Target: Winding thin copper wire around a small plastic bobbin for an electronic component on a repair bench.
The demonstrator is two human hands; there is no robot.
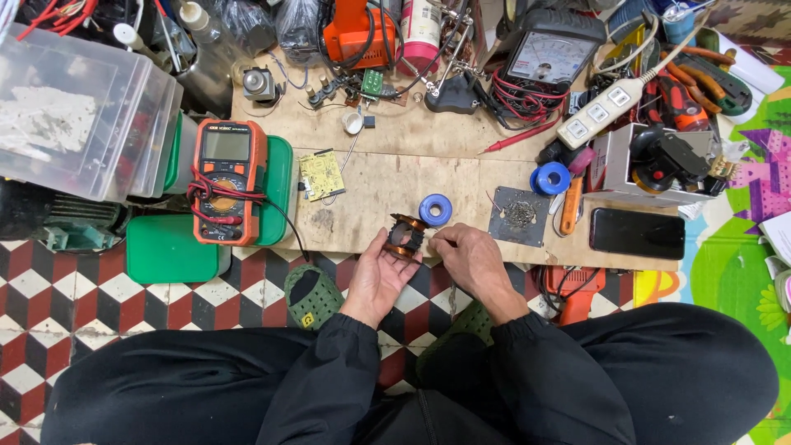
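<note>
- Copper-wound coil [406,236] held over near edge of low wooden board [395,132], cradled in upturned left hand [375,276]; left fingers curled up around its left side, gripping it.
- Right hand [471,259] palm-down just right of coil; fingertips pinched together against coil's right rim. Cannot tell whether anything thin sits in the pinch.
- Blue solder spool [435,209] lying on board just beyond right fingertips, close to coil, not touching.
- Small yellow-green circuit board [320,175] beyond and left of left fingers, flat on board.
- Grey metal plate [518,217] with small loose parts heaped on it, right of right fingers and slightly beyond.
- Second blue roll [551,178] and orange-handled tool [570,210] farther right of plate.
- Black phone [636,233], screen dark, well right of right hand at board edge.
- Orange multimeter [225,183] with red leads wrapped round it, well left of left fingers, resting on green lid [169,247].
- Clear plastic bins [78,107] farther left still.
- White power strip [600,113], analogue meter [548,51] and red-black pliers [680,99] well beyond right fingers at far right.
- Green clog [311,295] on red-and-white checkered floor [49,305], just left of left wrist.
- Both forearms in black sleeves; legs crossed below.
</note>
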